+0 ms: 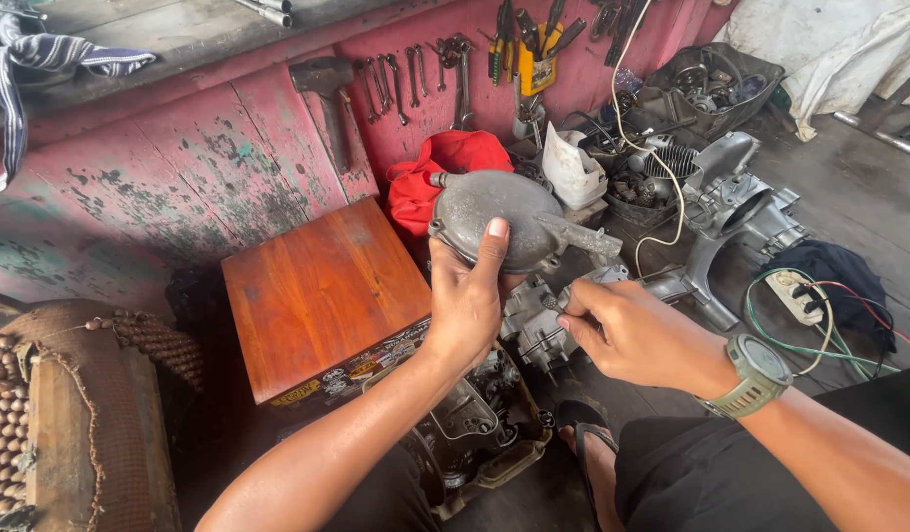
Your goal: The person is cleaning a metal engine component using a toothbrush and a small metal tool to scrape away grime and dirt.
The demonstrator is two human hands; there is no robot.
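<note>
Grime covered the round metal cover (499,219) that your left hand (467,305) held up in front of you, fingers wrapped round its lower edge and the thumb pressed flat against its face. Your right hand (627,330), the one with the green watch (757,373) on its wrist, had thumb and forefinger pressed together on a small part (551,304) just under the cover; whether it was a screw or a spring was too small to tell. Both were raised above the engine parts (485,414) by your knees, with the wooden box (322,291) just to the left and the red cloth (445,163) behind. The risk, as I judged it, lay in the grip: the cover looked greasy and heavy on its outer side, where an arm (585,237) stuck out, and it was held by one edge only, so it could have twisted and slid onto the parts below or your sandalled foot (585,441). The little part could also have slipped from your fingertips and been lost among the clutter on the floor (849,187).
</note>
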